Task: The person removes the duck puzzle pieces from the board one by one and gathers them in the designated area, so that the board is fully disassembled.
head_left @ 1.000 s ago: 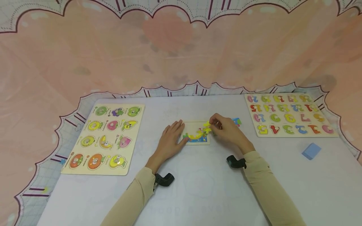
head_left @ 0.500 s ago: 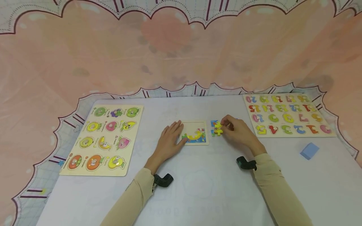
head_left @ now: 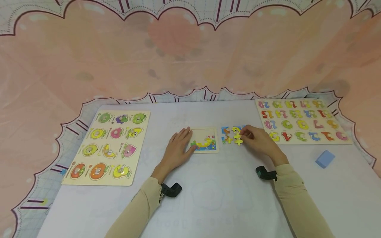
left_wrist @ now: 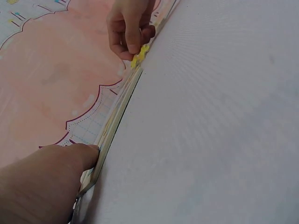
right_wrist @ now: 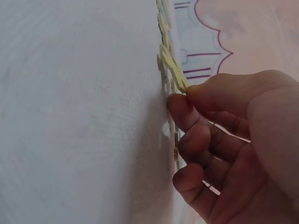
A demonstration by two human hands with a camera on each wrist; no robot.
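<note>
A small wooden jigsaw tray [head_left: 200, 134] lies mid-table, its lower part filled with blue and yellow pieces. My left hand [head_left: 177, 147] rests flat over its left edge, fingers straight; the left wrist view shows the thumb [left_wrist: 88, 155] on the tray's rim. Right of the tray, my right hand [head_left: 259, 141] pinches a yellow puzzle piece [head_left: 238, 141] between thumb and index finger. In the right wrist view that yellow piece [right_wrist: 173, 69] tilts close over the loose ones. Several loose blue and yellow puzzle pieces [head_left: 225, 130] lie beside the tray, some hidden behind the right hand.
A fruit peg board [head_left: 119, 181] lies at the left of the white table. At the back right is a number board [head_left: 309, 142], with a blue block [head_left: 325, 159] in front of it. A patterned peach cloth [head_left: 119, 59] hangs behind the table.
My right hand has carried the yellow puzzle piece rightward, from over the tray to the loose pieces, uncovering several of them. The left hand stays on the tray.
</note>
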